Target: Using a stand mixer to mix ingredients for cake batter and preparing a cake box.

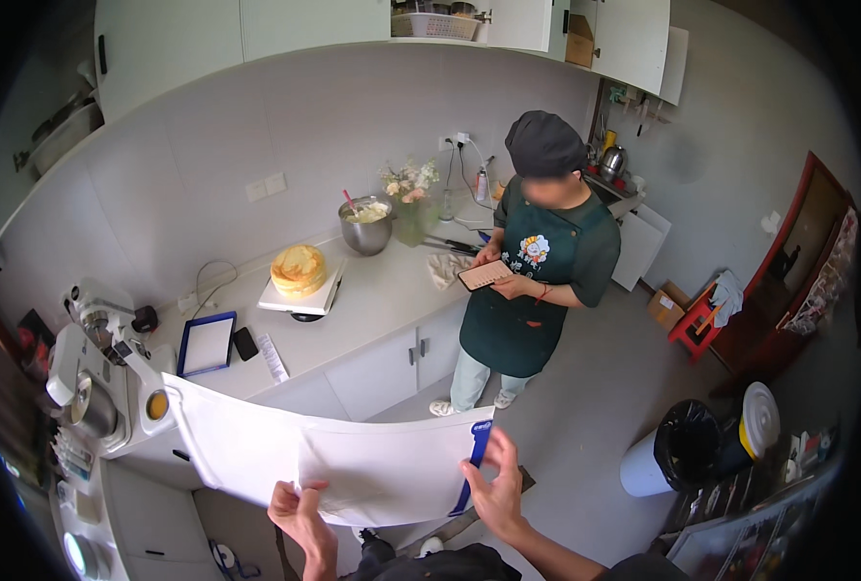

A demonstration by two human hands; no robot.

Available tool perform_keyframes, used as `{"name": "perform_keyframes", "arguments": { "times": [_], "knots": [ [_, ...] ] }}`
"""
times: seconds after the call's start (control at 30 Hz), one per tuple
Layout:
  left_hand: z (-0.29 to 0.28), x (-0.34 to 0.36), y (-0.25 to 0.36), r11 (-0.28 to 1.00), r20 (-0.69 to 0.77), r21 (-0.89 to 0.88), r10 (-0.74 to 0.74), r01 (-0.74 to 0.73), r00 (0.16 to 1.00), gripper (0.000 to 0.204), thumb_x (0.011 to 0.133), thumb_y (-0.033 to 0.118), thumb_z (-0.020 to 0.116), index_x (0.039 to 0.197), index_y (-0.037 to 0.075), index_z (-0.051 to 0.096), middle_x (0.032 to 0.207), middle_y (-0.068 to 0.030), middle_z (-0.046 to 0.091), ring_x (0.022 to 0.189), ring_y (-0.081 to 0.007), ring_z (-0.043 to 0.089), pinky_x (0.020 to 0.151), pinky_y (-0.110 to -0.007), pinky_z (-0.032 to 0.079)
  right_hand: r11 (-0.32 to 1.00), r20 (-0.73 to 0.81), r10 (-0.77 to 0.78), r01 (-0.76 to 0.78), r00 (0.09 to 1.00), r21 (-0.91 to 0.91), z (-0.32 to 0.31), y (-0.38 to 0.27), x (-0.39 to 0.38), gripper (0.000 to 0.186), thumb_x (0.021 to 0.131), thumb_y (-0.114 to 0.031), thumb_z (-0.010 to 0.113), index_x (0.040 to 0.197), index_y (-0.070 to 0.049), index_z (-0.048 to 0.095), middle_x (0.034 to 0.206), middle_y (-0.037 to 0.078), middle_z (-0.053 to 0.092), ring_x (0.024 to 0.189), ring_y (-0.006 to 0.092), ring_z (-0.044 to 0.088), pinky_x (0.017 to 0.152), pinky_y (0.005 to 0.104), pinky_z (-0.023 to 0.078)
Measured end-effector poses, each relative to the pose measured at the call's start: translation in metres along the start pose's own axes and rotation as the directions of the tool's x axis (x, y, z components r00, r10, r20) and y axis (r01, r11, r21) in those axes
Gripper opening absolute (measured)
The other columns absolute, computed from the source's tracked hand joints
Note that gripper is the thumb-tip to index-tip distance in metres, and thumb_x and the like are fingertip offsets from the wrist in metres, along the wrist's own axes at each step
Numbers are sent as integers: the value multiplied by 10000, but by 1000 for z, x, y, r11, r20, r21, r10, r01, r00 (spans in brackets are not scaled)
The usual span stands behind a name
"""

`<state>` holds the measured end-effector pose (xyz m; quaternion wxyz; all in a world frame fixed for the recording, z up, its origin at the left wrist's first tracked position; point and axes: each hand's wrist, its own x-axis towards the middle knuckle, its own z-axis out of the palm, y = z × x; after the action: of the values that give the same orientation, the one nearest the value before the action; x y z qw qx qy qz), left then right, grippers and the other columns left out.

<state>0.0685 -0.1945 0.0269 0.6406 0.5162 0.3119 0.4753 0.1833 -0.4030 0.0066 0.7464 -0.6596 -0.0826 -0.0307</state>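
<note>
A large white sheet (372, 462), slightly see-through, with a blue printed strip along its right edge, spreads in front of me above the floor and the counter edge. A fold or second layer shows near its middle. My left hand (302, 518) pinches its lower edge, thumb on top. Around the blue-striped right edge, my right hand (496, 489) curls with thumb and fingers on it. The sheet's far left corner reaches over the counter beside the stand mixer. What lies beneath the sheet is partly hidden.
On the counter (372, 300) are a round sponge cake (298, 268) on a white scale (304, 294), a steel bowl of cream (365, 232), a blue-rimmed tray (207, 346), a phone (245, 343) and a stand mixer (91, 387). A person (537, 271) stands ahead, holding a tablet. Bins (677, 450) stand right.
</note>
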Motion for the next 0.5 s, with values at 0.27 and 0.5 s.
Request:
{"name": "perform_keyframes", "arguments": {
  "times": [0.27, 0.5],
  "knots": [
    [13, -16, -9, 850, 332, 416, 190, -324, 924, 194, 766, -63, 644, 949, -41, 702, 755, -69, 689, 695, -114, 591, 655, -274, 473, 627, 659, -397, 713, 639, -314, 60, -48, 58, 705, 781, -190, 831, 1386, -8, 517, 1226, 209, 649, 1132, 370, 622, 998, 454, 466],
    [-3, 1, -14, 901, 227, 421, -214, 102, 950, 159, 754, -42, 550, 810, -51, 699, 658, -31, 611, 605, -94, 512, 556, -256, 381, 802, 642, -325, 562, 694, -202, 112, 7, 37, 341, 859, -181, 758, 1172, -81, 668, 845, 134, 730, 696, 294, 718, 593, 374, 554]
  ]
}}
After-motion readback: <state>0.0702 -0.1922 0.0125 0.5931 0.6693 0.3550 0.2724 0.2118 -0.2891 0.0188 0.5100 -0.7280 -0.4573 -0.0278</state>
